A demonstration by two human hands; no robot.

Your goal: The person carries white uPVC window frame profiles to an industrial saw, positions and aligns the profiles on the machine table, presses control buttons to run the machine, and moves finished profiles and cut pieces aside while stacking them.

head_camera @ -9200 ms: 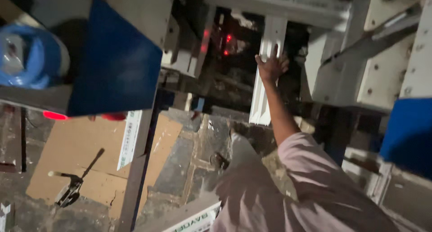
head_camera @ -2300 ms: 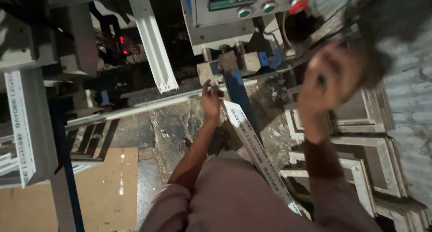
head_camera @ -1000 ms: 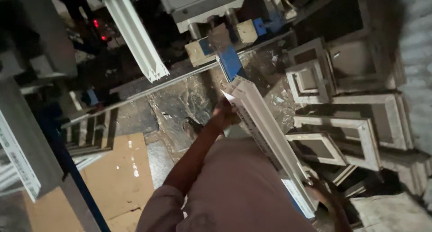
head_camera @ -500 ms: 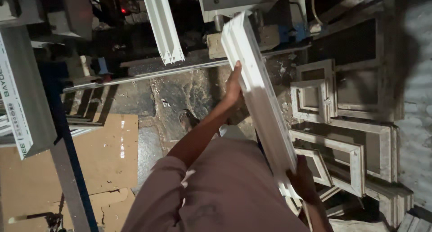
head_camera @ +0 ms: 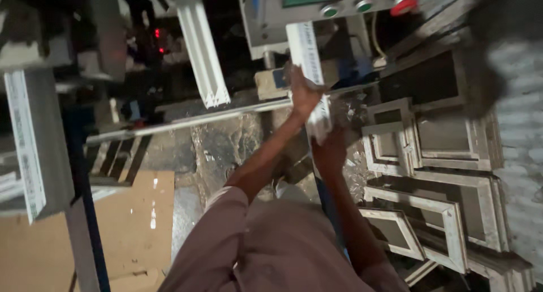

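Both hands are on a long white plastic bar [head_camera: 308,71], held up toward the machine's control box [head_camera: 339,3]: the left hand [head_camera: 304,94] has its grip closed round the middle, the right hand [head_camera: 331,147] clasps the lower end. By my judgement the bar is lifted but not yet seated in the machine; finished white frames [head_camera: 441,173] lean stacked at the right.

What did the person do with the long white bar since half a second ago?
The white bar has moved forward, up toward the control box. The right hand slid from the bar's near end to close under the left hand. Both hands keep their grip. The stacked white frames stayed put.
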